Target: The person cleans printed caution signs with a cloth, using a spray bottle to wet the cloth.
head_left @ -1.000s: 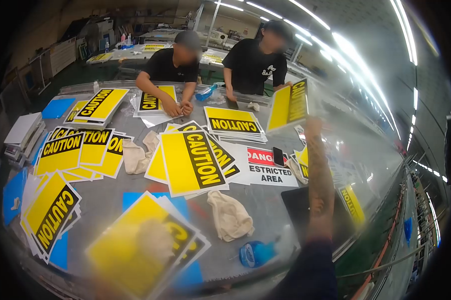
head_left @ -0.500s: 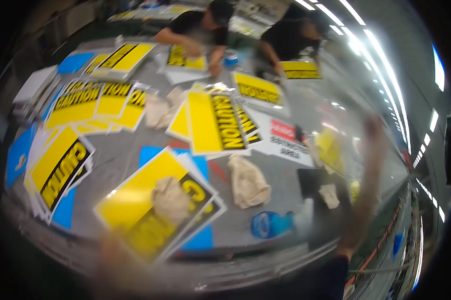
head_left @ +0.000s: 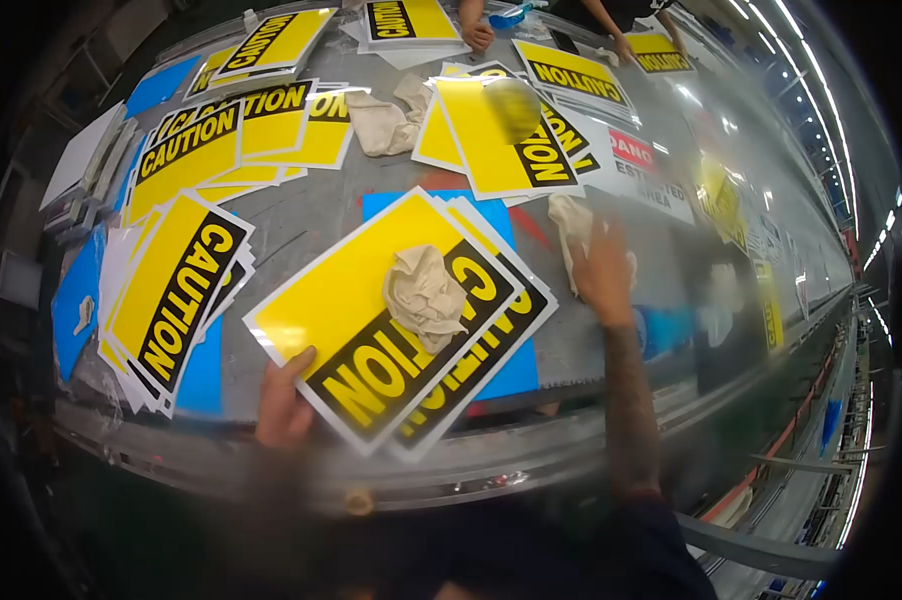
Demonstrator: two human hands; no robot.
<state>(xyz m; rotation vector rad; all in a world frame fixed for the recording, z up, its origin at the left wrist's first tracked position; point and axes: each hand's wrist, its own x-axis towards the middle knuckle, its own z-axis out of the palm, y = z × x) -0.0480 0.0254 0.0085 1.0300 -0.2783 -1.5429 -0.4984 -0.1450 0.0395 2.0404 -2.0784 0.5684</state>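
A yellow-and-black caution sign lies tilted over other signs on a blue sheet. My left hand grips its near left edge, thumb on top and the other fingers hidden beneath. A crumpled beige rag rests on the sign's face. My right hand reaches forward, slightly blurred, its fingers stretched out at the edge of a second beige rag. A blurred blue bottle lies just right of my right forearm.
Piles of caution signs stand left and far left, with another pile ahead. A white-and-red danger sign lies to the right. Across the table show a person's hand and another person's hands. A metal rail runs along the near edge.
The view has tilted down and shifted. My right hand, raised at the right before, has come down and inward to the second rag. My left hand, blurred before, now shows on the sign's edge.
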